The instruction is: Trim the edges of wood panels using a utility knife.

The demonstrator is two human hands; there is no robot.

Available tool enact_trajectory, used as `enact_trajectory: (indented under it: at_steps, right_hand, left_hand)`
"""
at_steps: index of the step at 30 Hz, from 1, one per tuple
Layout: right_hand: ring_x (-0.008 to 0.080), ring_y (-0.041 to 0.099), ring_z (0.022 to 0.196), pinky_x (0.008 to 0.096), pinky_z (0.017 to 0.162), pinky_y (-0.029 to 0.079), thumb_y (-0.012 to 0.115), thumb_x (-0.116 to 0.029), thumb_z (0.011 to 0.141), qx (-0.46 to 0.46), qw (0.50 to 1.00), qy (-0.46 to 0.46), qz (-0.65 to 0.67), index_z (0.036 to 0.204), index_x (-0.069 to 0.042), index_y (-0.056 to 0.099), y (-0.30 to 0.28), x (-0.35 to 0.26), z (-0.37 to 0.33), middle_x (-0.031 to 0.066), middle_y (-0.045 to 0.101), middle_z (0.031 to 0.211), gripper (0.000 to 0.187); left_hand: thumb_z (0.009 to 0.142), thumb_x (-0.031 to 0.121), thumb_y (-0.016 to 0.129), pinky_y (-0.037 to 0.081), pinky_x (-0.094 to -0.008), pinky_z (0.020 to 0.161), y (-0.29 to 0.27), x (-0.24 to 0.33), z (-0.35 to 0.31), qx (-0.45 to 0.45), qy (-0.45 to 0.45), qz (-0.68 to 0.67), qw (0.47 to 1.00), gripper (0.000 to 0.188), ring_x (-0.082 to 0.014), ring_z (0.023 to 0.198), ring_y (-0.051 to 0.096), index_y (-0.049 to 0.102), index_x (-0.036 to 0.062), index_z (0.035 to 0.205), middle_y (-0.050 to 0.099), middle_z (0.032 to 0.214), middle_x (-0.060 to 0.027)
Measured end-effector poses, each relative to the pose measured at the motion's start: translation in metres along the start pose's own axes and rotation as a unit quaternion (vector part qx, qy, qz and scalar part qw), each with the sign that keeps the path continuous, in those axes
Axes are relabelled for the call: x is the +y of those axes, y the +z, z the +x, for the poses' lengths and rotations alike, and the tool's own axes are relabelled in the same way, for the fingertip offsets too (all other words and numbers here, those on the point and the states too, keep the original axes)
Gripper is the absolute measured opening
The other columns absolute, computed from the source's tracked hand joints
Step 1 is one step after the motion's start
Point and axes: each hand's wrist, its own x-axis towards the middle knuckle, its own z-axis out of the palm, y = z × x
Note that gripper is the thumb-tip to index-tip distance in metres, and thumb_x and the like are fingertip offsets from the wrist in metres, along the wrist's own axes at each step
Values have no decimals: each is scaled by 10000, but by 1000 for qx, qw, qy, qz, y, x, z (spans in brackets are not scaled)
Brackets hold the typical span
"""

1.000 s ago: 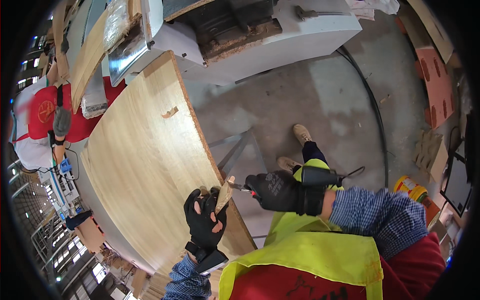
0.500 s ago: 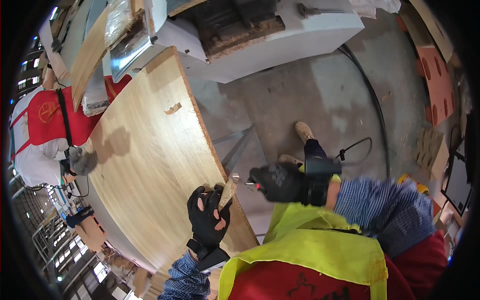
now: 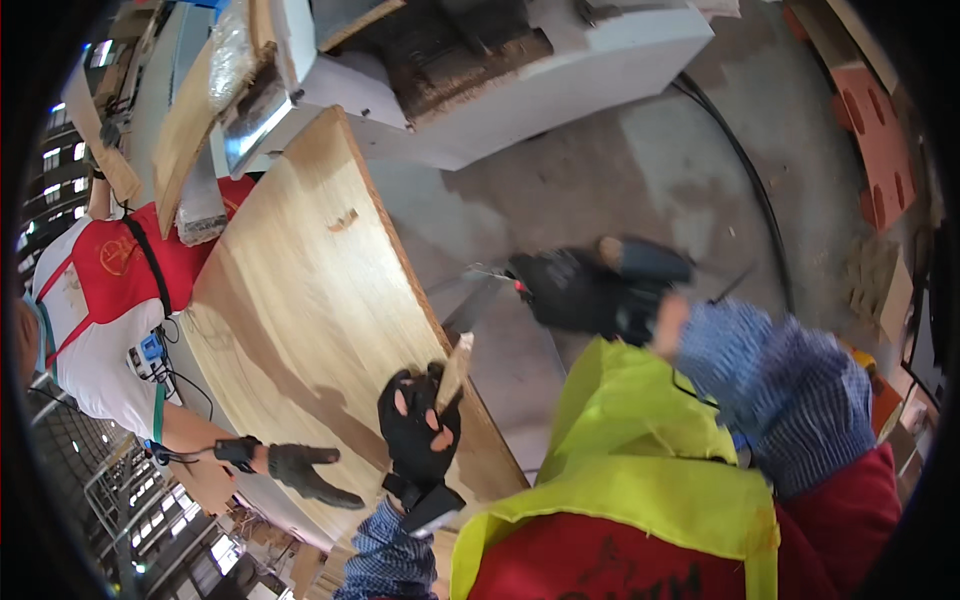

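A wooden board (image 3: 300,260) with a pale wood-grain face and a curved left side lies in front of me. My left hand (image 3: 415,430), in a black glove with bare fingertips, rests over its right edge. Its fingers are closed round a short, slim piece of wood (image 3: 456,370) that points up. To the right, beyond the board's edge, my right hand (image 3: 565,290) is closed on a thin metal-bladed tool (image 3: 490,272) with a red part. The blade points left, apart from the wood piece; motion blurs this hand.
Across the board, a co-worker in a red apron (image 3: 120,255) reaches a grey-gloved hand (image 3: 315,475) over its left part. A white machine (image 3: 560,85) stands at the far end. A black cable (image 3: 745,165) runs along the floor, with an orange slotted panel (image 3: 872,145) at right.
My right hand has moved up and away from the wood piece with the tool. My left hand barely shifts. The co-worker's gloved hand has come nearer, toward my left hand.
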Motion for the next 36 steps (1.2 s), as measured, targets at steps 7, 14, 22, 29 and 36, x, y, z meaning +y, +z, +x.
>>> enact_trajectory:
  at_steps: [7,14,22,29,36]
  right_hand:
    - [380,628,654,471,586,487,605,-146,850,-164,959,139,185,953,-54,556,-7,-72,-32,176,612,706,146]
    - [357,644,650,466,584,498,601,-184,866,-183,965,107,152,945,-42,573,-2,-70,-26,178,634,734,165]
    - [366,604,679,446,612,470,618,-266,859,-1,987,147,66,885,-43,596,2,11,-9,158,606,724,226]
    - [271,590,604,401,606,462,573,-291,922,-248,867,292,319,846,-28,562,-71,-52,11,127,597,655,273]
    - [130,579,589,318,545,462,582,-301,958,-336,821,185,422,960,-34,594,-119,-94,-6,48,603,739,267]
  left_hand:
    - [758,83,715,476,-471,835,6,-4,1,1,-7,3,1000,262,-380,986,584,650,48,1009,616,997,-167]
    - [750,84,713,471,-466,851,1,-6,-6,-4,4,17,1000,345,-380,1003,575,635,39,1084,599,1036,-179]
    - [723,6,664,499,-456,733,-1,-11,-14,-27,-42,-43,998,315,-343,779,614,623,1,1035,615,929,-143]
    - [740,157,673,459,-447,951,-11,-16,1,-15,82,100,991,467,-262,986,577,629,84,1198,586,1011,-71]
    - [698,54,745,314,-455,1108,-35,66,-16,186,-39,-387,902,779,-320,1301,453,421,12,1406,498,1379,-174]
